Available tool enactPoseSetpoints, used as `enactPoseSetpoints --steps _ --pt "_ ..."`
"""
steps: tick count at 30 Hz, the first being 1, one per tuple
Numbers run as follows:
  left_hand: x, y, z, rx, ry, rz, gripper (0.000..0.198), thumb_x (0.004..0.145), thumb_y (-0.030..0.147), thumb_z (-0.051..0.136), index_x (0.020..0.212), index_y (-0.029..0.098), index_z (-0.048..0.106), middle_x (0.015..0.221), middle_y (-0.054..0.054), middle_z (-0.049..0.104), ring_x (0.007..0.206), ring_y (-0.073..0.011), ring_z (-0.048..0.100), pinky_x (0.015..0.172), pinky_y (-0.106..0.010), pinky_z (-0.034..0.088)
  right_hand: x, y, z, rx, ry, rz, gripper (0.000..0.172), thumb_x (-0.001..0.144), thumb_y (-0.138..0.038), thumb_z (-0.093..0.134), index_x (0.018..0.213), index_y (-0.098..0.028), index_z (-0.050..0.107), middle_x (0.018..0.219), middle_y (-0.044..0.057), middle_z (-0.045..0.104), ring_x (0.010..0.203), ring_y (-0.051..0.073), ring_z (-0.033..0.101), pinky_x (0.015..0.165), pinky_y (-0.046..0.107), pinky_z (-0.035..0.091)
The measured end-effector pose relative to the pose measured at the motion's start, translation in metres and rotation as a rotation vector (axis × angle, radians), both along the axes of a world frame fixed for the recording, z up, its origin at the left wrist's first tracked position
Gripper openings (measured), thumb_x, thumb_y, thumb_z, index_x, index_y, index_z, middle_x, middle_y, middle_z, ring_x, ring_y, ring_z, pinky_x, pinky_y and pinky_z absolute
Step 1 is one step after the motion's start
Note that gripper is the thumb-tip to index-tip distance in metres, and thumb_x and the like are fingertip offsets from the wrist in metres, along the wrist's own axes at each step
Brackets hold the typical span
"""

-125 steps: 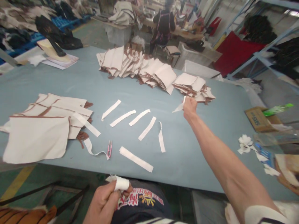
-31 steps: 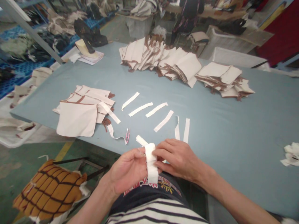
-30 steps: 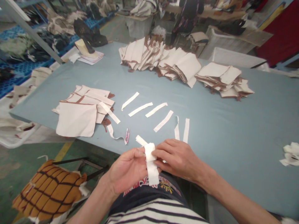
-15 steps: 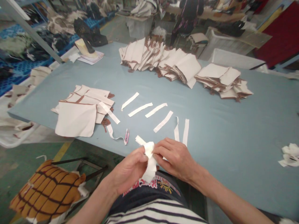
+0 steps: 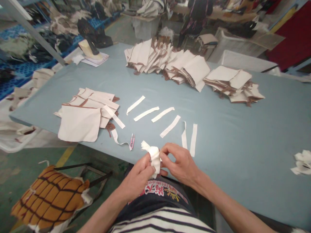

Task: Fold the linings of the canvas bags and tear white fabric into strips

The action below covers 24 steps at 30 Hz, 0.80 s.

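Close to the table's front edge, my left hand (image 5: 141, 176) is closed around a bunched white fabric strip (image 5: 154, 155). My right hand (image 5: 179, 161) pinches the strip's right side between thumb and fingertips. One end of the strip sticks out at the upper left. Ahead of my hands, several loose white fabric strips (image 5: 170, 126) lie spread on the blue-green table (image 5: 233, 136). Pink thread snips (image 5: 132, 141) lie left of my hands, touching a curled strip. Further left is a stack of cream fabric pouches (image 5: 79, 124) with brown trim, a strip resting across its edge.
Large piles of cream pouches (image 5: 187, 66) run along the table's far side. Crumpled white fabric (image 5: 302, 161) lies at the right. A stool with an orange checked cushion (image 5: 51, 197) stands at lower left. A person (image 5: 196, 16) is in the background.
My left thumb has moved down over the strip, and its hanging end is now more gathered in the hand. My right fingers have shifted slightly, still pinching at its side.
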<state>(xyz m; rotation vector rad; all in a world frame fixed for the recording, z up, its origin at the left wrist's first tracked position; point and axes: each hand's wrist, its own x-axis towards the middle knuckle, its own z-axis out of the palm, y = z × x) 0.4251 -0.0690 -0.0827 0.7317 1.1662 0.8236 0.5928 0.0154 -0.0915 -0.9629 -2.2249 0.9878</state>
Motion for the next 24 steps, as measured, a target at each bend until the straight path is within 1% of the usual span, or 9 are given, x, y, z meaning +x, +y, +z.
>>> enactPoseSetpoints --steps 2,4,7,9,12,15,18,21,24 --pt "0.002 -0.002 -0.001 -0.059 -0.081 -0.016 0.041 0.091 0.028 0.051 0.13 0.015 0.055 0.109 -0.009 0.072 0.091 -0.0229 0.067 0.087 -0.036 0.049 0.0 0.003 0.0 -0.014 0.04 -0.067 0.019 0.094 -0.016 0.052 0.076 -0.021 0.056 0.072 0.0 0.061 0.067 0.015 0.056 0.065 0.028 0.041" --pt "0.004 -0.005 -0.003 -0.094 -0.14 -0.028 0.043 0.091 0.027 0.051 0.132 0.015 0.054 0.118 -0.012 0.073 0.096 -0.0252 0.071 0.092 -0.038 0.05 0.0 0.006 0.001 -0.002 0.064 -0.091 0.019 0.094 -0.017 0.052 0.075 -0.021 0.055 0.071 -0.001 0.059 0.067 0.015 0.055 0.066 0.028 0.042" --pt "0.008 -0.007 -0.003 -0.081 -0.114 -0.039 0.037 0.091 0.026 0.049 0.125 0.013 0.058 0.12 -0.014 0.074 0.103 -0.028 0.073 0.093 -0.039 0.052 -0.001 0.015 0.001 -0.03 0.101 -0.141 0.019 0.094 -0.019 0.051 0.075 -0.021 0.056 0.072 -0.001 0.06 0.067 0.015 0.056 0.067 0.028 0.043" --pt "0.012 -0.007 0.0 -0.042 -0.063 -0.062 0.039 0.092 0.024 0.047 0.129 0.014 0.056 0.117 -0.013 0.075 0.103 -0.0277 0.073 0.094 -0.04 0.053 -0.002 0.023 0.0 -0.128 0.187 -0.252 0.019 0.093 -0.025 0.053 0.075 -0.021 0.057 0.071 -0.001 0.061 0.067 0.015 0.057 0.068 0.029 0.045" --pt "0.019 -0.008 0.003 0.043 0.048 -0.161 0.041 0.094 0.02 0.042 0.133 0.017 0.055 0.113 -0.009 0.077 0.1 -0.0247 0.073 0.098 -0.039 0.052 -0.003 0.037 0.0 -0.287 0.323 -0.408 0.02 0.092 -0.033 0.055 0.076 -0.021 0.058 0.07 0.0 0.063 0.066 0.016 0.06 0.067 0.029 0.049" --pt "0.024 -0.01 0.001 0.124 0.238 -0.271 0.036 0.098 0.021 0.036 0.126 0.018 0.059 0.116 -0.008 0.076 0.103 -0.0245 0.071 0.101 -0.039 0.049 -0.004 0.047 -0.002 -0.393 0.378 -0.423 0.023 0.093 -0.039 0.054 0.079 -0.021 0.057 0.07 -0.001 0.063 0.064 0.016 0.061 0.063 0.028 0.051" --pt "0.027 -0.011 -0.006 0.248 0.472 -0.325 0.036 0.099 0.022 0.036 0.128 0.018 0.057 0.124 -0.011 0.074 0.112 -0.0281 0.066 0.104 -0.043 0.044 -0.005 0.05 -0.004 -0.472 0.417 -0.478 0.031 0.096 -0.048 0.052 0.077 -0.022 0.052 0.062 -0.005 0.056 0.055 0.013 0.054 0.053 0.025 0.045" --pt "0.031 -0.008 -0.011 0.403 0.619 -0.401 0.035 0.099 0.019 0.034 0.124 0.015 0.059 0.123 -0.015 0.073 0.108 -0.03 0.066 0.099 -0.044 0.046 -0.008 0.048 -0.004 -0.407 0.413 -0.561 0.039 0.099 -0.054 0.047 0.075 -0.023 0.048 0.059 -0.006 0.047 0.053 0.013 0.045 0.051 0.025 0.037" --pt "0.036 -0.004 -0.008 0.531 0.69 -0.438 0.033 0.099 0.016 0.034 0.115 0.016 0.063 0.111 -0.014 0.075 0.093 -0.0279 0.068 0.088 -0.041 0.05 -0.015 0.049 -0.001 -0.301 0.405 -0.581 0.041 0.1 -0.054 0.047 0.074 -0.023 0.048 0.061 -0.005 0.047 0.057 0.013 0.043 0.056 0.027 0.036"
